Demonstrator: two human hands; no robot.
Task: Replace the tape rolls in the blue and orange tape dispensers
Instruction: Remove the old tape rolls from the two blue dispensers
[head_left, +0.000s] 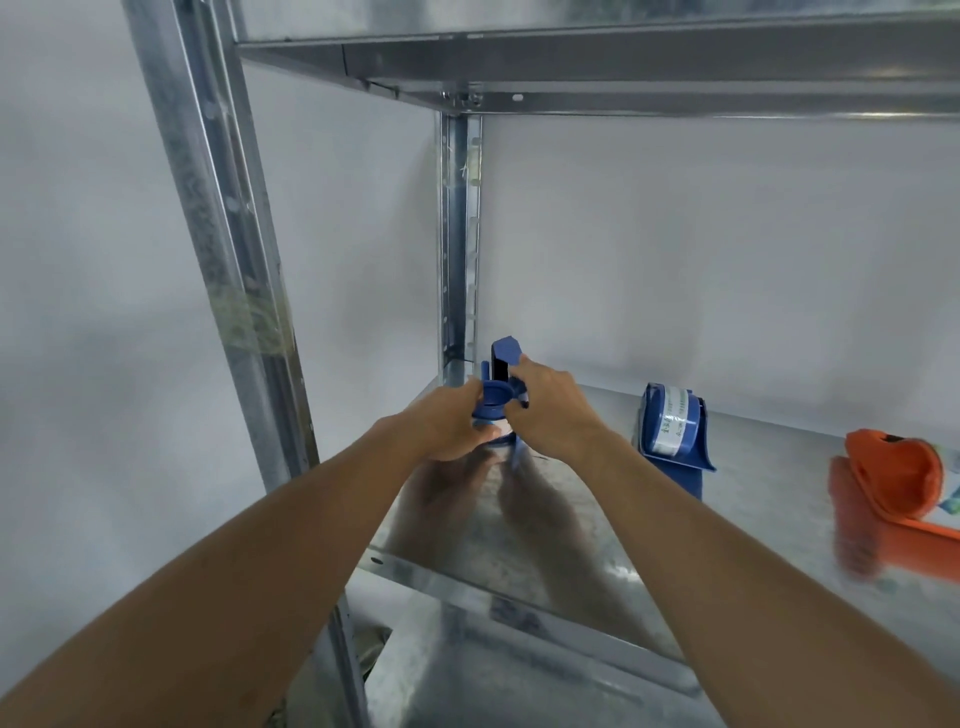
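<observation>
Both hands hold a blue tape dispenser (501, 382) above the left end of the metal shelf (597, 530). My left hand (449, 423) grips its lower left side, fingers curled around the round hub. My right hand (548, 410) grips its right side, below the upright handle. A second blue dispenser (670, 431) with a tape roll in it stands on the shelf to the right. An orange dispenser (893, 480) lies at the far right, partly cut off by the frame edge.
Steel shelf posts rise at the front left (228, 291) and back left corner (460, 244). An upper shelf (597, 57) hangs overhead. White wall is behind. The shelf's front edge (519, 613) runs below my forearms.
</observation>
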